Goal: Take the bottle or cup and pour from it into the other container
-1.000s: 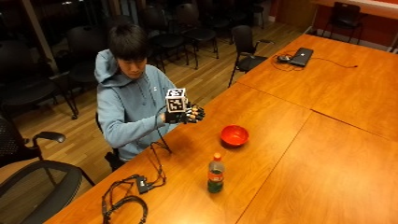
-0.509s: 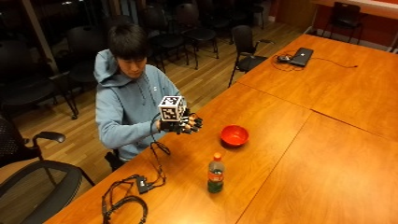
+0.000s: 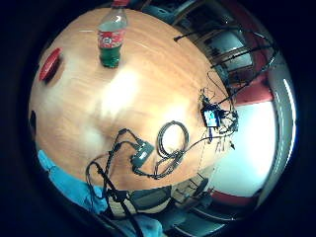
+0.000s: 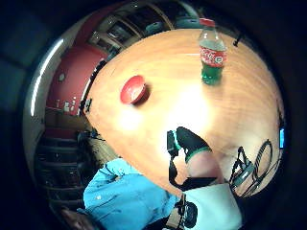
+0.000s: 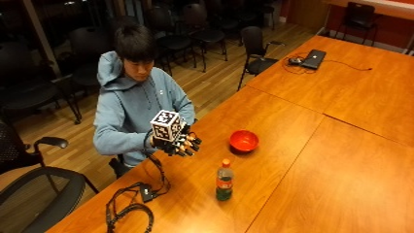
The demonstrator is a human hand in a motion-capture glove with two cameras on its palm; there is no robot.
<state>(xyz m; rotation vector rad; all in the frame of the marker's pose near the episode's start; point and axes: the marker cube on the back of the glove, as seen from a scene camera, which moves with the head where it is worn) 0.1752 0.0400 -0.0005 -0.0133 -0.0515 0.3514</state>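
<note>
Over the last second the gloved right hand (image 5: 181, 144) has sunk from chest height and drifted out over the wooden table (image 5: 336, 160), so it now hangs low above the near edge; I read that as the reach just starting, with nothing picked up yet. The soda bottle (image 5: 224, 180), red cap on and green liquid in its lower part, stands upright at about four o'clock from the hand, well apart from it. The red bowl (image 5: 244, 141) sits at roughly three o'clock from the hand, near the bottle but not touching it. The hand is raised in front of the person's chest, palm facing the table, fingers loosely curled and closed on nothing. Both palm views show the bottle standing free on the tabletop.
</note>
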